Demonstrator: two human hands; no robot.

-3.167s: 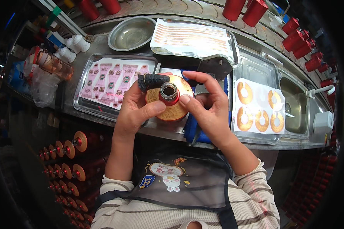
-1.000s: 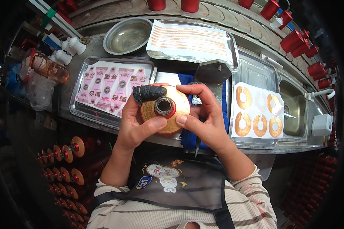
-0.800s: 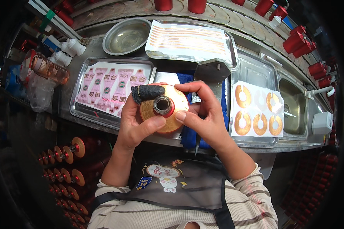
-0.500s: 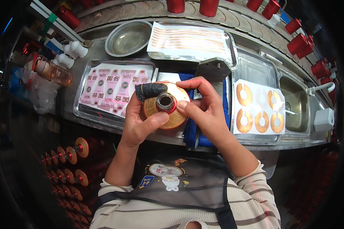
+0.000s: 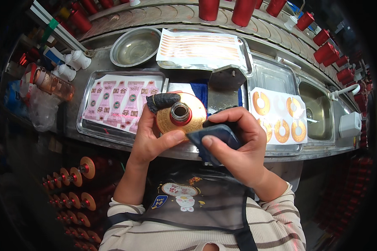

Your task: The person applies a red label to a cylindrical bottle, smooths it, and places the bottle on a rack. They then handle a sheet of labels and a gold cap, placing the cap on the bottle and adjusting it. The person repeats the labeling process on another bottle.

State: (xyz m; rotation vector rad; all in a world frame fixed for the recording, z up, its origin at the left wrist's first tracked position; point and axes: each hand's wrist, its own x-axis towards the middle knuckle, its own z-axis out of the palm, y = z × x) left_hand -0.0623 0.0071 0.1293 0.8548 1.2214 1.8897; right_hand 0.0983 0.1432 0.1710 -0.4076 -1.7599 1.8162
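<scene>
My left hand (image 5: 148,134), with a dark knit cover on one finger, grips a red bottle (image 5: 181,115) whose open neck faces up. Around the neck, the bottle's shoulder carries a gold ring label (image 5: 165,121) with a raised pattern. In my right hand (image 5: 247,146) a dark blue cloth (image 5: 218,138) is pinched between thumb and fingers, its edge against the right front rim of the bottle. The lower part of the bottle is hidden beneath its shoulder.
A sheet of gold ring labels (image 5: 280,121) lies on a tray at right, beside a sink (image 5: 316,111). Pink labels (image 5: 117,100) fill the left tray; gold strips (image 5: 201,46) lie behind. A metal bowl (image 5: 136,47), an upright bracket (image 5: 228,77) and a conveyor with red bottles (image 5: 245,12) stand farther back.
My right hand has left the label's surface and now holds the blue cloth at the bottle's rim. The left hand keeps its hold on the bottle. The whole view has shifted slightly.
</scene>
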